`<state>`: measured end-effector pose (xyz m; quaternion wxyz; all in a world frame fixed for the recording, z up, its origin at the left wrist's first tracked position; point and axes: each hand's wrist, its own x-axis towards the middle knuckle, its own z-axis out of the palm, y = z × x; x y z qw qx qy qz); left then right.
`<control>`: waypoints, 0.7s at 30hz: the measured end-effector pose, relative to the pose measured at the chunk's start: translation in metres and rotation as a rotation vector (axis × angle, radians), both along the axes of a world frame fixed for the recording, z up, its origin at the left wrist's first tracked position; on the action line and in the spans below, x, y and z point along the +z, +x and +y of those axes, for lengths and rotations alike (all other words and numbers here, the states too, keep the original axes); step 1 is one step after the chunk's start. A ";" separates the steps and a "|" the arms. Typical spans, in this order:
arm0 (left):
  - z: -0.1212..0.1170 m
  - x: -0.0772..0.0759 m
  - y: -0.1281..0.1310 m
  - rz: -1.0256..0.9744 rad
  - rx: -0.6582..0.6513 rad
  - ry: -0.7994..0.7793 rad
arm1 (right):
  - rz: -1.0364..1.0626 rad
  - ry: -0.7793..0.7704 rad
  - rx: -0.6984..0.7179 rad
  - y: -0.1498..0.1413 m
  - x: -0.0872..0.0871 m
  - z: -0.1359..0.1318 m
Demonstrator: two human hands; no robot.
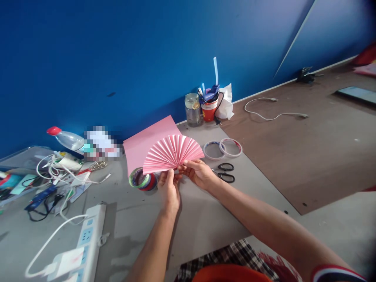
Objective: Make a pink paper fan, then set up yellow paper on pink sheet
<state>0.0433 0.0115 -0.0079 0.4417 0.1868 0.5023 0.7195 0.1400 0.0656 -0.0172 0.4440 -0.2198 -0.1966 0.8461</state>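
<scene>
A pleated pink paper fan (173, 152) is spread in a half circle above the table. My left hand (169, 188) pinches its lower edge, left of the point where the folds meet. On the right of that point, my right hand (198, 172) grips the fan with thumb on top and fingers beneath. Behind the fan lies flat pink paper (152, 133), partly covered by it. Rolls of coloured tape (143, 180) sit beside my left hand. Black-handled scissors (225, 172) lie right of my right hand, their blades mostly hidden.
Two tape rings (231, 147) overlap behind the scissors. A glass jar (194, 110) and a red cup (209, 111) of tools stand by the blue wall. At left are a power strip (93, 223), tangled cables and a bottle (69, 140). A brown board (293, 149) covers the right side.
</scene>
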 end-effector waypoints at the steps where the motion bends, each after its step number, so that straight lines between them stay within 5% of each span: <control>1: 0.000 0.000 0.000 -0.002 0.007 0.002 | 0.003 0.002 -0.002 0.000 0.000 0.000; 21: 0.004 -0.006 -0.007 0.078 -0.052 -0.016 | -0.053 -0.019 0.066 -0.002 -0.005 -0.003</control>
